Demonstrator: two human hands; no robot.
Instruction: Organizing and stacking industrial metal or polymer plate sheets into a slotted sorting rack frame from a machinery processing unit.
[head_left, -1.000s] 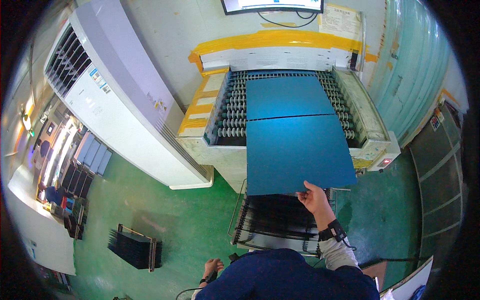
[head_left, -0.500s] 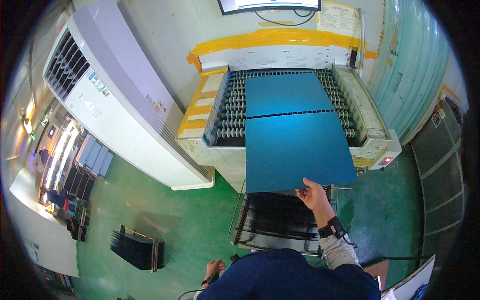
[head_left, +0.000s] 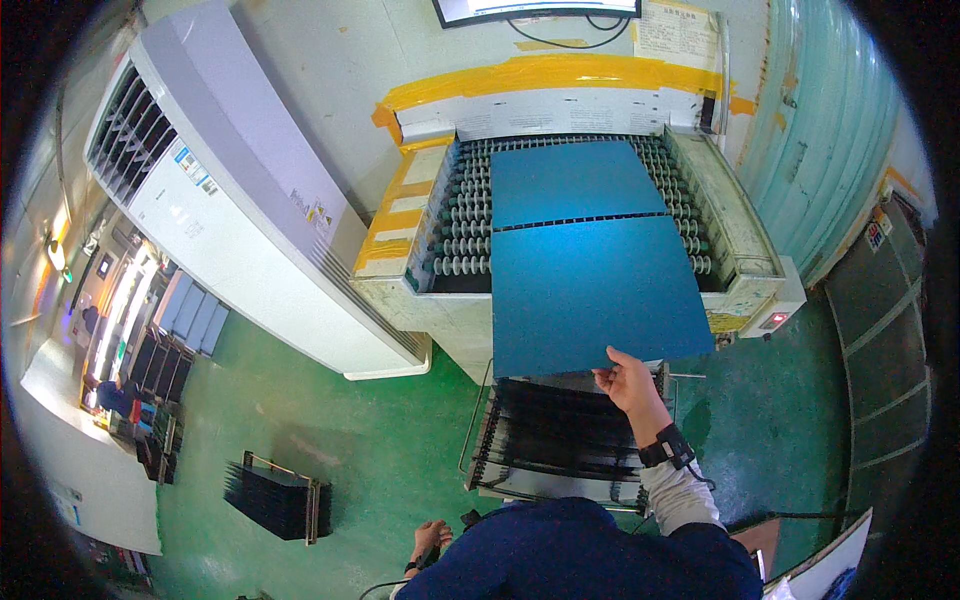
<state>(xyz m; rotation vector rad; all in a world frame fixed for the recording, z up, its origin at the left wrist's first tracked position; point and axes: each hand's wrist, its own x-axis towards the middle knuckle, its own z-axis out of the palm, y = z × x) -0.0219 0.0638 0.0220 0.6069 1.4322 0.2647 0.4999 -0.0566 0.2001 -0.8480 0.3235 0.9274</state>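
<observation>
My right hand [head_left: 628, 382] grips the blue panel's [head_left: 595, 295] near edge; my left hand [head_left: 430, 540], half hidden, has an unclear grip.

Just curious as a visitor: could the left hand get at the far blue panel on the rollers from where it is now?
Probably not. The left hand hangs low by the body, and the far blue panel lies beyond the near blue panel that the right hand holds.

We see one panel [head_left: 595, 292] at the roller conveyor's [head_left: 455, 225] near edge, another panel [head_left: 570, 182] behind it, a slotted rack [head_left: 560, 440] below.
</observation>
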